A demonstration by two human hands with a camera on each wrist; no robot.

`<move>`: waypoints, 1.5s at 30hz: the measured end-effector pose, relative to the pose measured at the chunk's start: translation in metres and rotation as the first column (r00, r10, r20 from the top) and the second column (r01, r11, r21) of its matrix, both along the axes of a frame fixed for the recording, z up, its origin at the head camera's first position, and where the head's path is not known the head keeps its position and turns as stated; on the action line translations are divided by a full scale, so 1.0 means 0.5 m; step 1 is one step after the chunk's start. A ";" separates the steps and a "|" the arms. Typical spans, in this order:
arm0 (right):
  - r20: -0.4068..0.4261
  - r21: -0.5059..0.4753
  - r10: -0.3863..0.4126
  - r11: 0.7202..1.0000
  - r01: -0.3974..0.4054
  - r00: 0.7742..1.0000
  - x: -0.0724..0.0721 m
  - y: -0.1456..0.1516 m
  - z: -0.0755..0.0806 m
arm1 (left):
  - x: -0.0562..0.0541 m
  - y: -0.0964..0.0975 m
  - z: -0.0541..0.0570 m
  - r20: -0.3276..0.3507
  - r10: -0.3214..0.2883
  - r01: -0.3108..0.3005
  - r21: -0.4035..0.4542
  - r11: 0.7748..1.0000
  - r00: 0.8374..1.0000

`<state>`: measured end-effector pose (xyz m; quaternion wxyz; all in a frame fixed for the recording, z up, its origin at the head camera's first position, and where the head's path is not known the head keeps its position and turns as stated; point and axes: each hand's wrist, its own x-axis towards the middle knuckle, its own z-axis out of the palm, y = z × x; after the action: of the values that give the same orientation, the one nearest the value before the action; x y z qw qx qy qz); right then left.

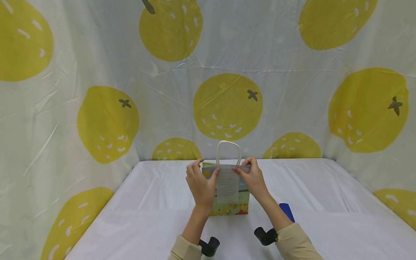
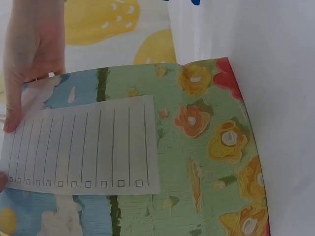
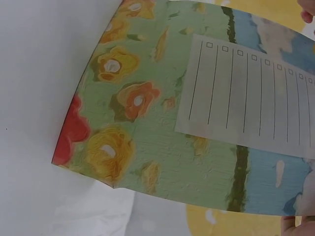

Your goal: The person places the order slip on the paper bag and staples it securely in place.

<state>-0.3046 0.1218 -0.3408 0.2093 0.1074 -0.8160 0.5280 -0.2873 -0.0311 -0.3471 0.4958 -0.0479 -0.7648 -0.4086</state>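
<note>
A small paper gift bag (image 1: 243,206) with painted flowers, green grass and blue sky stands upright on the white table, its white handle (image 1: 229,142) looped upward. On its front lies a pale, see-through lined checklist sheet (image 2: 93,147) with a column of small boxes. My left hand (image 1: 201,184) is at the bag's upper left, thumb pressing the sheet's top left corner, fingers loosely raised beside the bag. At the upper right, my right hand (image 1: 255,178) pinches the bag's rim, thumb in front by the sheet's other top corner and fingers behind.
A blue object (image 1: 286,211) lies on the table, partly hidden behind the right forearm. Black wrist-camera mounts (image 1: 209,246) stick out from both wrists. A white curtain (image 1: 286,108) printed with yellow fruit closes off the back and sides of the white tabletop (image 1: 146,202).
</note>
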 end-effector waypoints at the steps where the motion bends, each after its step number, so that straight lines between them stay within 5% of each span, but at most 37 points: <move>1: -0.004 0.004 0.001 1.000 -0.001 1.000 0.000 0.000 0.001 | -0.002 -0.002 0.002 0.024 -0.032 0.032 0.021 0.999 0.999; 3: -0.009 0.007 0.002 1.000 -0.002 1.000 0.001 -0.001 0.001 | -0.006 -0.007 0.005 0.067 -0.122 0.118 0.067 0.991 0.990; 5: -0.014 0.007 0.002 1.000 -0.002 1.000 0.001 -0.001 0.002 | -0.009 -0.014 0.008 0.105 -0.245 0.231 0.131 0.964 0.964; 10: -0.019 0.000 0.000 1.000 0.000 1.000 0.001 -0.001 0.003 | -0.020 -0.032 0.013 0.168 -0.525 0.467 0.288 0.836 0.835; 13: -0.026 0.001 0.000 1.000 0.000 1.000 0.000 -0.001 0.003 | -0.030 -0.039 0.014 0.188 -0.604 0.527 0.336 0.781 0.775; 16: -0.029 0.001 0.007 1.000 -0.007 1.000 0.000 -0.002 0.004 | -0.037 -0.044 0.017 0.212 -0.633 0.548 0.347 0.761 0.744; 26: -0.018 0.003 0.014 1.000 -0.014 1.000 -0.002 -0.003 0.004 | -0.054 -0.052 0.026 0.297 -0.629 0.556 0.299 0.776 0.718; 33: -0.032 0.005 0.024 1.000 -0.024 0.999 -0.001 -0.003 0.007 | -0.009 -0.052 0.073 0.293 -0.634 0.576 0.264 0.773 0.716; 40: -0.046 0.000 0.022 1.000 -0.022 0.999 0.003 -0.003 0.008 | -0.052 -0.059 0.040 0.322 -0.631 0.575 0.260 0.776 0.706; 45: -0.051 0.006 0.021 1.000 -0.020 0.999 0.003 -0.002 0.005 | -0.058 -0.060 0.035 0.320 -0.617 0.569 0.237 0.787 0.719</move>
<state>-0.3033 0.1208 -0.3382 0.2241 0.1298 -0.8107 0.5250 -0.3165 -0.0613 -0.3298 0.1822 -0.1799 -0.7634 -0.5930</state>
